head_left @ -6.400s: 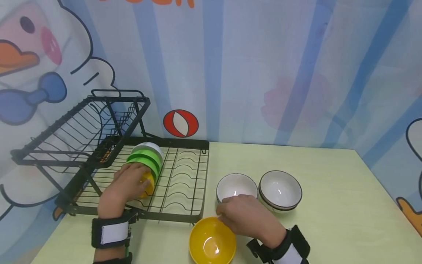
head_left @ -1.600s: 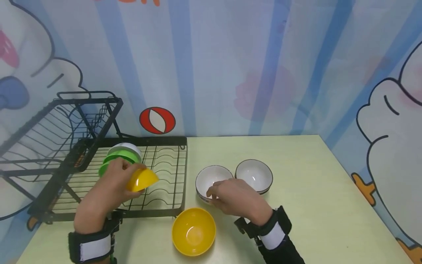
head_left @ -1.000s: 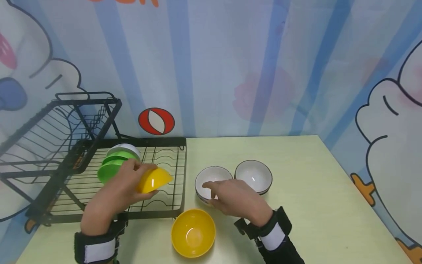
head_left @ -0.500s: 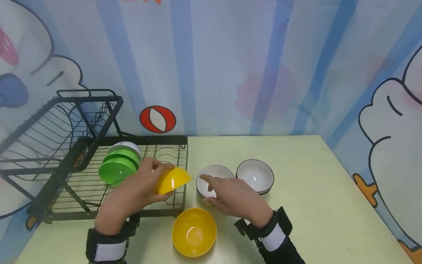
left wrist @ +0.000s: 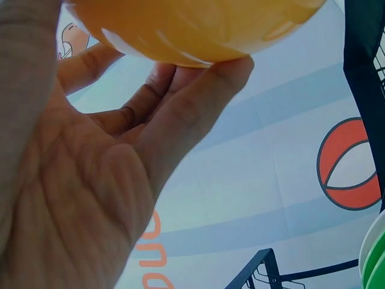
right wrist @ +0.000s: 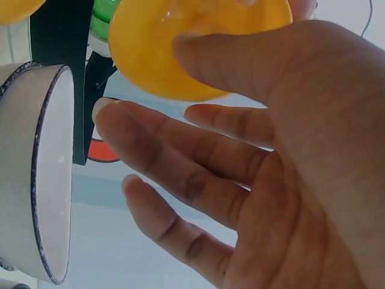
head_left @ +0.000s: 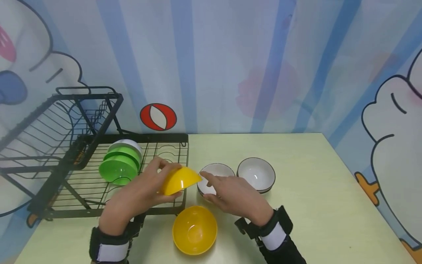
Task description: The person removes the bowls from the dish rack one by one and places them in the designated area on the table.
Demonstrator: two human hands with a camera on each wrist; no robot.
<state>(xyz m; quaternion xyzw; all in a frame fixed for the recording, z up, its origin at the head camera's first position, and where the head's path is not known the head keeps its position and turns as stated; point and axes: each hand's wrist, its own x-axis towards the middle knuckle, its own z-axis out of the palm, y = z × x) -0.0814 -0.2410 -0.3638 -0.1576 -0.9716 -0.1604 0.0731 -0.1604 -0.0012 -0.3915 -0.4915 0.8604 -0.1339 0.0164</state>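
My left hand point(head_left: 145, 194) grips a small yellow bowl point(head_left: 182, 179) by its outside, thumb below and fingers above, over the right side of the black dish rack point(head_left: 155, 138). The bowl is tilted, its opening facing away from the palm. In the left wrist view, fingertips press against the bowl's yellow underside point(left wrist: 198, 30). My right hand point(head_left: 237, 194) hovers over a white bowl point(head_left: 217, 169), fingers extended, index fingertip right at the held bowl's rim. The right wrist view shows its fingers spread, with the thumb overlapping the yellow bowl point(right wrist: 144, 54).
Another yellow bowl point(head_left: 194, 231) sits upright on the table in front of the rack. Dark-rimmed white bowls point(head_left: 256, 174) stand to the right. Green bowls point(head_left: 118, 170) and a white bowl point(head_left: 126, 142) lean on edge in the rack, beside its raised upper tier point(head_left: 105, 97).
My left hand has taken the yellow bowl out of the rack's row and carried it right, toward my right hand. My right hand's fingers have extended toward it. The green bowls are now uncovered.
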